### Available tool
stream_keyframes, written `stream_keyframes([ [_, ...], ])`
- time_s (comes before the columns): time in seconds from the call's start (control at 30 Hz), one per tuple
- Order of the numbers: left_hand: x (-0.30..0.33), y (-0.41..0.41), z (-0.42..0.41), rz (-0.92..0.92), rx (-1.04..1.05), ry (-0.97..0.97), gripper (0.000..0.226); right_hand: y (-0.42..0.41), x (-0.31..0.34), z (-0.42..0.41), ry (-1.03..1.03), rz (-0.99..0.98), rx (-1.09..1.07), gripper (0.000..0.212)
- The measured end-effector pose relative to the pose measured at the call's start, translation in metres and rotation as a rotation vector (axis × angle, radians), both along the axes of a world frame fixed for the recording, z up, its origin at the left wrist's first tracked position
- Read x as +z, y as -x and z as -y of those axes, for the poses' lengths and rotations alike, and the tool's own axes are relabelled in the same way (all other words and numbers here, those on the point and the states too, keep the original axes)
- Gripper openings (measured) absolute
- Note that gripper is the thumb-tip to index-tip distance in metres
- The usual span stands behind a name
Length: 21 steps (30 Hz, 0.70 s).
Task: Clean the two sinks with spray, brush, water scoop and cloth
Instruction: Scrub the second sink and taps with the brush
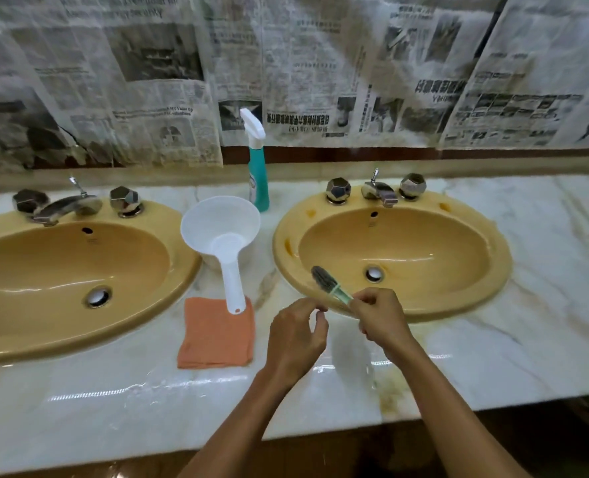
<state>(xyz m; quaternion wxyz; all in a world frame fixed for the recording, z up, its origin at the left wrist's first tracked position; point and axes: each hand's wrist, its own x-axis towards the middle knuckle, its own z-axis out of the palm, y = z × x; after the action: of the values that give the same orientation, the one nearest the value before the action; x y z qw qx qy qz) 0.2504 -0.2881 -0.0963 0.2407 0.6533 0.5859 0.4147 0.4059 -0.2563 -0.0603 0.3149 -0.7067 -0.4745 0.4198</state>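
Observation:
Two mustard-yellow sinks sit in a marble counter: the left sink [17,343] and the right sink [493,270]. My right hand [381,319] grips the green handle of a small brush [325,281], its dark bristles lying over the right sink's front-left rim. My left hand [296,336] hovers just left of it, fingers loosely curled, holding nothing. Between the sinks stand a teal spray bottle [259,181] with a white trigger, a white water scoop [220,232] and a folded orange cloth [217,334]. The scoop's handle tip lies on the cloth.
Chrome taps with faceted knobs stand behind each basin, the left tap [67,207] and the right tap [379,191]. Newspaper sheets [286,63] cover the wall behind. The marble counter [545,332] runs right of the right sink and along the front edge.

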Motion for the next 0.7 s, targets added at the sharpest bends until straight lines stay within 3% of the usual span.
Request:
stream_keyframes([
  [0.27,0.022,-0.075,-0.112,-0.017,0.085,-0.015,0.022,-0.111,0.026,-0.096,-0.121,-0.05,0.011,0.03],
  [0.4,0.028,-0.096,-0.173,-0.175,0.152,0.098,0.024,-0.152,0.043,-0.152,-0.208,0.058,0.107,0.048],
  [0.57,0.03,-0.093,-0.234,-0.322,0.228,0.26,0.035,-0.146,0.06,-0.221,-0.331,0.28,0.259,0.024],
  [0.7,0.03,-0.082,-0.274,-0.39,0.299,0.295,0.044,-0.115,0.066,-0.263,-0.375,0.459,0.315,0.023],
])
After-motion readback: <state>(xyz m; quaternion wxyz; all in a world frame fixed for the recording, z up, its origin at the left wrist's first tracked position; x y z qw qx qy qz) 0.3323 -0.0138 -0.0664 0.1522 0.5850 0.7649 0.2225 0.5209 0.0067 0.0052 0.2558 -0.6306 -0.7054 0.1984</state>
